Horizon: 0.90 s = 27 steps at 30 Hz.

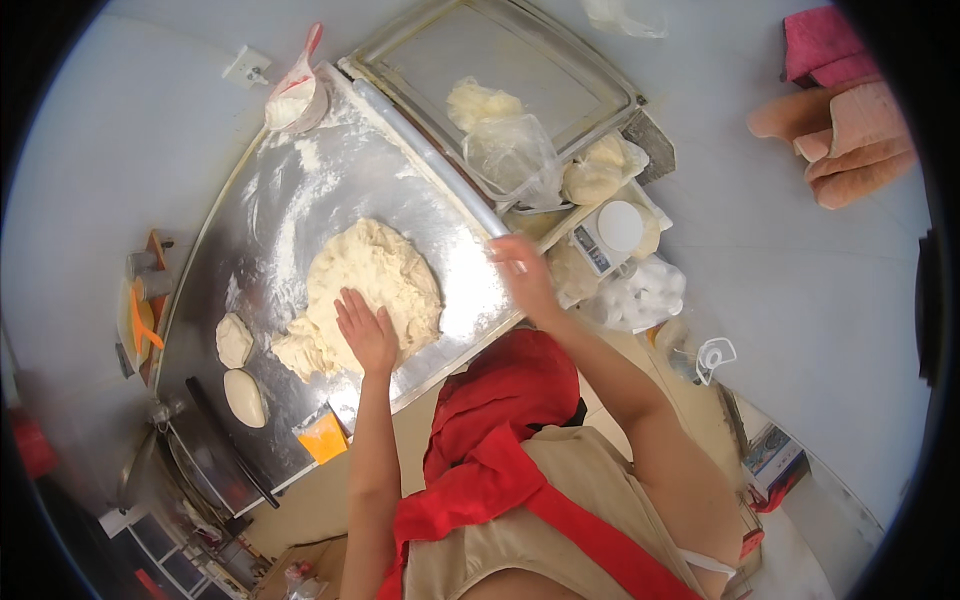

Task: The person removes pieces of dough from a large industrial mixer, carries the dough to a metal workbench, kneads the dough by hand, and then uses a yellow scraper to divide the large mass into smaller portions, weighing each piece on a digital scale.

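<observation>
A large mound of pale dough (375, 277) sits on a floured metal worktop (285, 292), with a rough, torn-looking lump at its near left. My left hand (367, 330) lies palm down on the near part of the mound, fingers extended. At the worktop's right edge, my right hand (525, 277) is at the near end of a long metal bar (427, 150). Blur hides whether its fingers grip the bar. Two small dough pieces, one rough (234, 340) and one smooth (244, 397), rest to the left. Beside my left forearm lies an orange scraper (322, 436).
A flour tub with a red-handled scoop (296, 101) stands at the far corner. Beyond the bar are a large metal tray (525, 64), plastic bags (514, 154) and a digital scale (609, 234). A long dark rod (229, 439) lies at the worktop's left end.
</observation>
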Tool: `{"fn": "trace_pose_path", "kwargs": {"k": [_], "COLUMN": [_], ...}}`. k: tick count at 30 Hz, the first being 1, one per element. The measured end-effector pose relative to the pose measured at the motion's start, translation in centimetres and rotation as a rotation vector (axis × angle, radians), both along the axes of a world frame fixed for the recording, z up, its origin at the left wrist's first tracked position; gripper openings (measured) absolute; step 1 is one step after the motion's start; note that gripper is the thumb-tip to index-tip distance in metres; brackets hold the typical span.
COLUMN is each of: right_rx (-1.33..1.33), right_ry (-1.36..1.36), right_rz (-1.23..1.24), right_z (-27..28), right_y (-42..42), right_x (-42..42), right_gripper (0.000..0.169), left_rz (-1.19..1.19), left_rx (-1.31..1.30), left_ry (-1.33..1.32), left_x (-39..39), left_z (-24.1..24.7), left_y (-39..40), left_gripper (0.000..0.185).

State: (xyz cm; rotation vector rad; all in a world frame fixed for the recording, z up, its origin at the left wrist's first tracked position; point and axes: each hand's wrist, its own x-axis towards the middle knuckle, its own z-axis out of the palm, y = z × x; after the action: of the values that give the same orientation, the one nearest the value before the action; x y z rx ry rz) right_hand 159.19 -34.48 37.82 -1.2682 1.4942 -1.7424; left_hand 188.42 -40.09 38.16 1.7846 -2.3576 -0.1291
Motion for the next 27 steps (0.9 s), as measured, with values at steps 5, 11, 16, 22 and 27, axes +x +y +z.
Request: {"fn": "trace_pose_path", "kwargs": {"k": [5,11,16,22,27], "right_rx": [0.72,1.146,1.049,1.001,1.08], "right_ry": [-0.587,-0.866,-1.024,-1.084,-1.103], "right_rz": [-0.468,-0.443,-0.509,-0.58,-0.573], "right_z": [-11.5,-24.4,-28.2,-30.4,-32.4], "right_y": [7.7,15.0,15.0,13.8,14.0], "right_x": [-11.5,-16.6,-16.7,-17.6,-18.0], "right_gripper": [0.032,0.032,0.028,0.03,0.028], "left_rz": [0.015,-0.012,0.051,-0.054,-0.033], "left_rx": [-0.007,0.071,0.098,0.101,0.093], "left_ry": [-0.041,-0.054,-0.084,-0.235,-0.236], "left_x": [-0.2,0.2,-0.8,-3.9,-4.0], "left_z": [-0.5,-0.3,2.2,0.1,-0.4], "left_y": [-0.1,-0.7,-0.5,2.3,2.5], "left_gripper": [0.063,0.064,0.066,0.07,0.073]}}
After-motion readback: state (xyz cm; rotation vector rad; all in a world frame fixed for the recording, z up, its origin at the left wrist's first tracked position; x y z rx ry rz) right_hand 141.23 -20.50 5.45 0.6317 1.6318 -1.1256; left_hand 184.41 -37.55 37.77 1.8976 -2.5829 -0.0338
